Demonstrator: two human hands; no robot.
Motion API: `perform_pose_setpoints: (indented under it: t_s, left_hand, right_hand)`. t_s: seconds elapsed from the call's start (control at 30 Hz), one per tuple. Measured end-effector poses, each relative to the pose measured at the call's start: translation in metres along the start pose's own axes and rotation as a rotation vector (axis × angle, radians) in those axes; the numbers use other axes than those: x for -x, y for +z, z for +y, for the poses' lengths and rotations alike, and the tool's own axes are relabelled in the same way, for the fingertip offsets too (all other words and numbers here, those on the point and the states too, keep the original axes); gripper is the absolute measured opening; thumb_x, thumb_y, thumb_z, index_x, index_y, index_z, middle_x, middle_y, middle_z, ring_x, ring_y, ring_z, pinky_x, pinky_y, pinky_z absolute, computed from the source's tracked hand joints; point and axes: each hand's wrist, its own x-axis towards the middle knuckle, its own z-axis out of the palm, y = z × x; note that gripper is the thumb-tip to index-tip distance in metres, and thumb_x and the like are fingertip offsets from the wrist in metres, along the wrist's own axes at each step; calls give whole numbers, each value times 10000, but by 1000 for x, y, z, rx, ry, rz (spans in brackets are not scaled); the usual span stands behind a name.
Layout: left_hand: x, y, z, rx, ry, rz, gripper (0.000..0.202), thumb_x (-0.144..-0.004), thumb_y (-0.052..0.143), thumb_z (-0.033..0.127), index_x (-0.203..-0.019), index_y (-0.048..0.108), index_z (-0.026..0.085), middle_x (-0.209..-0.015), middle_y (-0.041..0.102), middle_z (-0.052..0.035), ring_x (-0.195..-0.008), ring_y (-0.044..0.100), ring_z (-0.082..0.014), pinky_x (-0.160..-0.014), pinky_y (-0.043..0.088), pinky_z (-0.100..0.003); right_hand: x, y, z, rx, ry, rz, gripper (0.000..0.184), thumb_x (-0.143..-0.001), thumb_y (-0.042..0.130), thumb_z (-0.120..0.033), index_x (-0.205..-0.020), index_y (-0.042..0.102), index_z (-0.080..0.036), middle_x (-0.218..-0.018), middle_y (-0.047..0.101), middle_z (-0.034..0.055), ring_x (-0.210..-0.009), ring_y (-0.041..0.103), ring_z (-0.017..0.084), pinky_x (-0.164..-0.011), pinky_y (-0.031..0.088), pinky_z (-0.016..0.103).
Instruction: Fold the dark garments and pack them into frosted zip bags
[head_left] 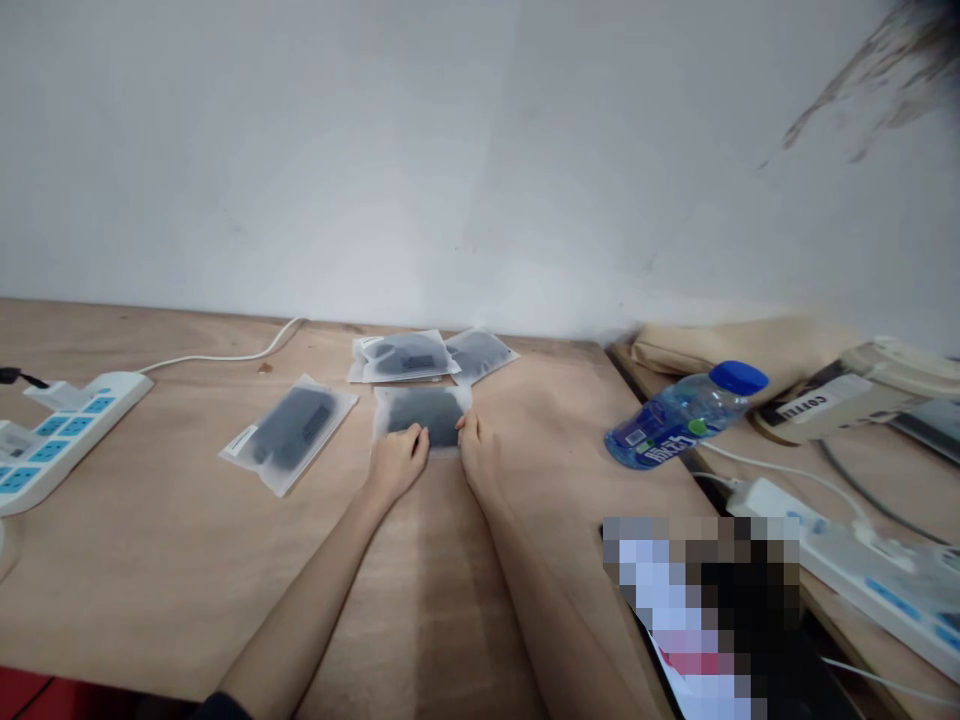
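Both my hands reach out to one frosted plastic pouch with a dark item inside [424, 412] that lies flat on the wooden table [150, 560]. My left hand [397, 462] rests on the pouch's near left corner with fingers curled over it. My right hand [477, 450] pinches the pouch's near right corner. A second pouch [291, 430] lies to the left, apart from my hands. Two further pouches [405, 356] [480, 352] lie behind, near the wall.
A white and blue power strip [52, 435] with its cable sits at the table's left. A water bottle with a blue cap [679, 416] lies on its side at the right edge. Beyond it are another power strip [847, 550], cables and beige devices.
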Motion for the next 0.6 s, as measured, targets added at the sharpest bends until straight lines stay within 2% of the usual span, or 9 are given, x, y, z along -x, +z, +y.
perform_pose_setpoints:
  t_s: [0.6]
  left_hand:
    - [0, 1, 1, 3, -9, -4, 348, -985, 339, 373, -862, 622, 212, -833, 716, -92, -782, 671, -216, -632, 363, -303]
  right_hand:
    - [0, 1, 0, -5, -20, -7, 349, -901, 305, -401, -667, 513, -248, -527, 549, -24, -579, 547, 178, -592, 375, 274]
